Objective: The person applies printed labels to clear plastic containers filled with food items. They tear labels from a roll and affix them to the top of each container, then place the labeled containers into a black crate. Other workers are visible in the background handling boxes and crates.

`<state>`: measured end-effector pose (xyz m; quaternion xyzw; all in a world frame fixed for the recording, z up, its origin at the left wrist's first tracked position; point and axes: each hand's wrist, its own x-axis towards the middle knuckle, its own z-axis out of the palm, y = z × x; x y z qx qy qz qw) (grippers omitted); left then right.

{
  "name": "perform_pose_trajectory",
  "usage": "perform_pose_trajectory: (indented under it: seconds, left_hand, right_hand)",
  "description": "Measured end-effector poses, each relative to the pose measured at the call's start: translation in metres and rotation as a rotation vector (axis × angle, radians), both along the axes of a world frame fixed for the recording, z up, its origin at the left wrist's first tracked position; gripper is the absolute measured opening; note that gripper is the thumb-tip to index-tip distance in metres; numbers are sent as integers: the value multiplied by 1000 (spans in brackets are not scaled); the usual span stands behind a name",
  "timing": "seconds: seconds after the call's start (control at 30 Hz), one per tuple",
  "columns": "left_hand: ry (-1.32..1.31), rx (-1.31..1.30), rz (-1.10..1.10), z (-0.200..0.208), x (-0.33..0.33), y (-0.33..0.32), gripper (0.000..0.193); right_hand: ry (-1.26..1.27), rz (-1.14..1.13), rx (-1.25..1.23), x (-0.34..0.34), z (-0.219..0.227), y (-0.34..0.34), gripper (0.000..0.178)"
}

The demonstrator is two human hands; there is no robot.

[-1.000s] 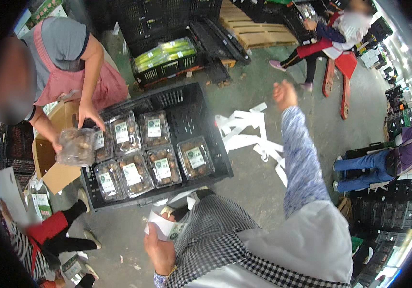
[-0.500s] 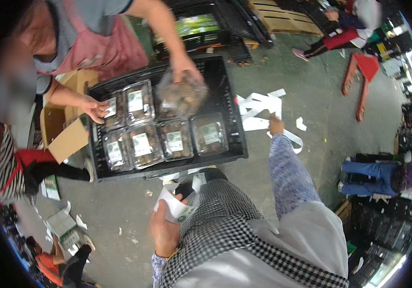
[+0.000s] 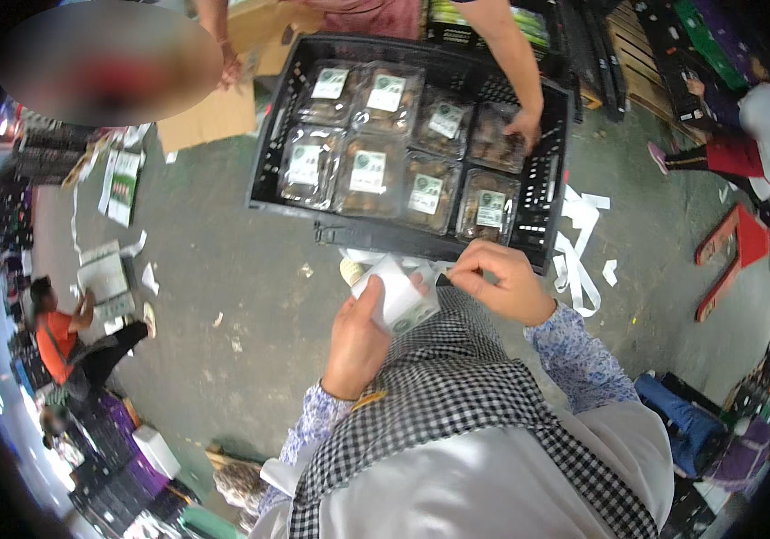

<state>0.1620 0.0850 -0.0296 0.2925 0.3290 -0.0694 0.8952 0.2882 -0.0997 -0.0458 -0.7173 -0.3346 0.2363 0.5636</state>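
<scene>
In the head view, the left hand is closed on a folded label strip, thumb on top, in front of the checked apron; the right hand is level with it on the other side, thumb and forefinger pinched together near the strip's edge, though I cannot tell whether they hold anything; just beyond both hands stands a black crate with eight clear plastic boxes, the nearest box just past the right hand; farther off, a co-worker's hand touches the far right box, which shows no label; the strip looks light, limp and easily creased, probably tacky beneath, so best held by its edges.
</scene>
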Motion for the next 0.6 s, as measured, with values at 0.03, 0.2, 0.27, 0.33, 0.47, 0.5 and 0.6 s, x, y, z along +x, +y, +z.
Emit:
perform_pose_trajectory:
  seconds: [0.03,0.2,0.27,0.33,0.47,0.5,0.6]
  left_hand:
    - [25,-30,47,-1,0,2,44]
    - [70,-123,116,-13,-8,9,43]
    - [82,-163,88,-17,-8,8,41]
    - [98,-213,54,-22,-5,5,38]
    - [183,-252,56,-22,-4,8,32]
    - [209,-192,34,-20,0,7,31]
    - [269,-55,-3,-18,5,9,27]
  right_hand:
    - [-42,73,43,-2,4,8,11]
    - [-352,250,12,-13,14,32,22]
    - [-507,385,-63,-13,19,38,23]
    - [-573,447,-85,-11,10,41,22]
    - [-726,516,-104,-7,-8,41,17]
    - [-727,525,-116,-5,-10,40,17]
    - [-718,545,-117,4,-14,42,15]
